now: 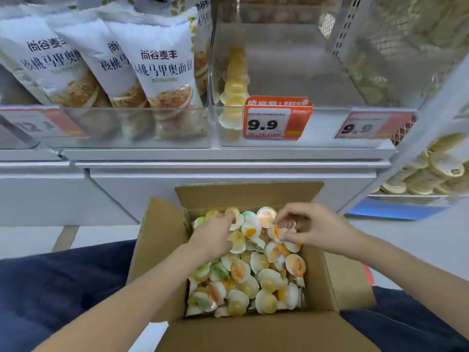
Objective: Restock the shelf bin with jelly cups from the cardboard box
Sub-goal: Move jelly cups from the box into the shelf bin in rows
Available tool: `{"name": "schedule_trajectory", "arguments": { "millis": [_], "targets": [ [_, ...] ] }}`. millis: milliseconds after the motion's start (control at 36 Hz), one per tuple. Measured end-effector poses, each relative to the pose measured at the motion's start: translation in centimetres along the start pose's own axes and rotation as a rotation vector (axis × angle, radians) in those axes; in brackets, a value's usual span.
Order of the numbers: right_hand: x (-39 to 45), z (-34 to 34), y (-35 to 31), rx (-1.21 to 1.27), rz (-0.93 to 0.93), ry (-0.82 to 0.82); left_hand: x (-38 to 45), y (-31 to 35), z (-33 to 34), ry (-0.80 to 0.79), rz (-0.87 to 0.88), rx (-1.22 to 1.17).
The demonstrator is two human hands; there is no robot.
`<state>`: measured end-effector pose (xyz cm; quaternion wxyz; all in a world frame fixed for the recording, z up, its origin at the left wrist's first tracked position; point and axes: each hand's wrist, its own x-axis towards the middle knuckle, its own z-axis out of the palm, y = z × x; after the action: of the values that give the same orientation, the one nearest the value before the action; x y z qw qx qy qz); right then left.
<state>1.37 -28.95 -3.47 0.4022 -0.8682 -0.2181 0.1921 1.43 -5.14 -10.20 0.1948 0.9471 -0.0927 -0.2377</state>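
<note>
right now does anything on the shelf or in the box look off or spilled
Nothing looks spilled or damaged. The clear bin is nearly empty, with one row of jelly cups along its left wall. The box holds a loose heap of cups, and both the left hand and right hand are in it.

bare forearms (142,283), no sleeves showing; dark navy trousers (58,283).

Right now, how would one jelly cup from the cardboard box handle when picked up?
Probably light: the right hand pinches a jelly cup with fingertips alone. Likely slippery, given the glossy lids. Domed bodies suggest it could roll; cups lie tumbled in the cardboard box.
</note>
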Motion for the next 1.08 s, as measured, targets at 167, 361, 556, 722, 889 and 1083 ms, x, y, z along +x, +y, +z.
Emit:
{"name": "schedule_trajectory", "arguments": {
  "millis": [167, 361, 556, 722, 889, 1083],
  "targets": [
    [-0.3, 6.3, 8.5, -0.083, 0.281, -0.268, 0.1, -3.2, 5.3, -0.138, -0.094, 0.112],
    [1.5, 11.4, 11.1, -0.138, 0.374, -0.24, 1.3, -4.8, 8.9, -0.075, -0.176, 0.007],
    [5.8, 12.5, 10.8, 0.011, 0.293, 0.148, 4.0, -3.9, 10.9, 0.067, -0.285, -0.309],
    [9.1, 12.0, 11.4, -0.095, 0.21, 0.143, 4.6, -2.5, 13.2, 0.196, -0.341, -0.405],
    [11.8, 13.1, 10.6, -0.126, 0.136, 0.16, 5.3, -2.6, 13.9, 0.38, -0.346, -0.545],
    [14.2, 15.5, 9.3, -0.102, 0.177, 0.182, 4.5, -3.9, 13.8, 0.466, -0.298, -0.611]
  ]
}}
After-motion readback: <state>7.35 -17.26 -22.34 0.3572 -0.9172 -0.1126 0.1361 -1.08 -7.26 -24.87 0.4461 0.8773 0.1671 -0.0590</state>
